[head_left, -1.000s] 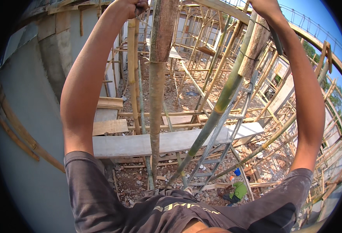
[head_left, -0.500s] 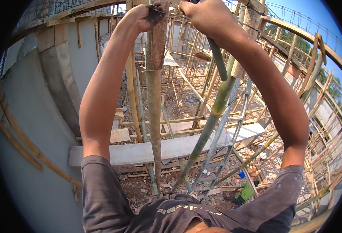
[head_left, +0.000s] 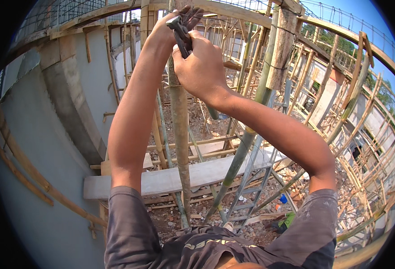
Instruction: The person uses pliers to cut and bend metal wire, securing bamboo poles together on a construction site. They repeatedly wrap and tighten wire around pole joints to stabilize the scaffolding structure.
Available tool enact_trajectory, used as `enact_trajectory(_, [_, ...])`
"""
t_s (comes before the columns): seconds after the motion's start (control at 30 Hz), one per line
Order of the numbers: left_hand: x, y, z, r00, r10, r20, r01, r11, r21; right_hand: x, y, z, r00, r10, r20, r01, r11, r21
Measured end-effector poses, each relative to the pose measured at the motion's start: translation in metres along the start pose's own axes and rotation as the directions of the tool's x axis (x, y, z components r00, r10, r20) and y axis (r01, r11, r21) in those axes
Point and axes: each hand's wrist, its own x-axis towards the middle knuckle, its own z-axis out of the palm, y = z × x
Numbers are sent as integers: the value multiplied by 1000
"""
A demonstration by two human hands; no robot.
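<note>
My right hand (head_left: pixel 201 67) is closed around dark metal pincers (head_left: pixel 182 36), their head pointing up and left. A green handle end (head_left: pixel 212 112) shows below the wrist. Just behind the pincers' head, my left hand (head_left: pixel 172 27) is raised at an upright wooden post (head_left: pixel 178 107), its darkened fingers stretched out and apart. The pincers partly hide that palm, so any contact with the post is unclear. To the right, a green bamboo pole (head_left: pixel 240 159) slants up to a short timber (head_left: pixel 283 49) bound with wire.
A grey wall (head_left: pixel 40 134) stands at left. Below are a pale plank (head_left: pixel 161 179), a metal ladder (head_left: pixel 253 188) and rubble ground. A person in green (head_left: pixel 288 219) is low at right, near a blue bucket (head_left: pixel 283 198). Bamboo scaffolding (head_left: pixel 363 166) fills the right; a timber beam (head_left: pixel 233 11) crosses above.
My right hand has come down and left with the pincers, whose head now shows in front of my left hand. The left hand's fingers have spread. My view has shifted slightly.
</note>
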Motion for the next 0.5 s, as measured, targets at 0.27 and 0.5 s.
enact_trajectory(0.27, [64,-9,-46,977,-89,193,67,991,119,-10,28,14,998,-48,-44,48,999,-10])
enact_trajectory(0.5, [36,7,-37,985,-166,41,161,981,105,-5,33,-35,994,4,-108,-3,1000,9])
